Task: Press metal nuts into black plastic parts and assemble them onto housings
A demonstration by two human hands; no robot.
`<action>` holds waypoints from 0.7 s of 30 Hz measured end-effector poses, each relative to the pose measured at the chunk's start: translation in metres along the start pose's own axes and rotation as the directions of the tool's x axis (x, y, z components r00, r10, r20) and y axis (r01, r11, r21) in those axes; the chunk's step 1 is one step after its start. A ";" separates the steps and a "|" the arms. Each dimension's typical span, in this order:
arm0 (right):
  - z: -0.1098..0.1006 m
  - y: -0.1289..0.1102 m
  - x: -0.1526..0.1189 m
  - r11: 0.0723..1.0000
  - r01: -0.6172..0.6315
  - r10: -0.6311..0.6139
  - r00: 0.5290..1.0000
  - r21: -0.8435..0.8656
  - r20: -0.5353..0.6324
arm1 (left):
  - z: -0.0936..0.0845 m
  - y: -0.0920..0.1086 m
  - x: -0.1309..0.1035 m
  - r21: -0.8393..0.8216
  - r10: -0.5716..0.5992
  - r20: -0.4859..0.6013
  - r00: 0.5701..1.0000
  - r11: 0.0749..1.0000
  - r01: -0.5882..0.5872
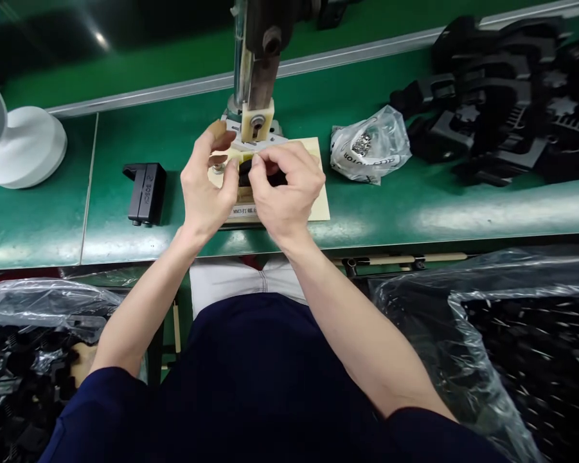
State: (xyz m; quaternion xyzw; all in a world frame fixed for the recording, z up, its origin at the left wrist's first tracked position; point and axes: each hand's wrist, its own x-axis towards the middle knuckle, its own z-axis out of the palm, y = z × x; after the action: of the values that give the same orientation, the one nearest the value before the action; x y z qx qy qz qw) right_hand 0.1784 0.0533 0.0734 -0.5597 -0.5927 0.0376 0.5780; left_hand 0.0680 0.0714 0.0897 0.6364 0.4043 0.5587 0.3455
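My left hand [206, 181] is at the left side of a fixture under a press, its thumb and fingers apart and curved. A pinch of thumb and forefinger closes my right hand [292, 186] just over the fixture; whatever is between the fingertips is too small to make out. Between the hands a black part [245, 173] sits in the fixture, largely hidden by my right hand. The pale fixture board [320, 193] carries a printed label [243, 211]. Directly above hangs the press head [257, 122] with a bolt in its cream-coloured tip.
A black Bosch-marked housing [147, 193] lies on the green bench at left, near a white round base [26, 148]. To the right are a clear bag of small metal parts [369, 145] and piled black parts [491, 103]. Plastic-lined bins of black parts [525, 360] flank me.
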 end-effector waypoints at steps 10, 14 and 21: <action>0.014 0.000 0.005 0.993 -0.021 0.012 0.997 -0.119 -0.082 | 0.003 -0.029 0.020 0.000 0.198 0.091 0.976 0.980 -0.199; 0.017 -0.003 0.003 0.985 -0.037 0.014 0.991 -0.171 -0.130 | 0.003 -0.045 0.030 0.041 0.302 0.152 0.941 0.950 -0.311; 0.023 0.000 0.002 0.979 -0.009 -0.035 0.976 -0.201 -0.214 | 0.005 -0.049 0.038 0.065 0.411 0.170 0.895 0.902 -0.427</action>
State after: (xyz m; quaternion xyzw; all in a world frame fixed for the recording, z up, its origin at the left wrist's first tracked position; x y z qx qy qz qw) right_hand 0.1626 0.0685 0.0668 -0.6120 -0.5308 -0.0875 0.5797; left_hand 0.0683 0.1272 0.0621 0.7658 0.2576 0.5488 0.2144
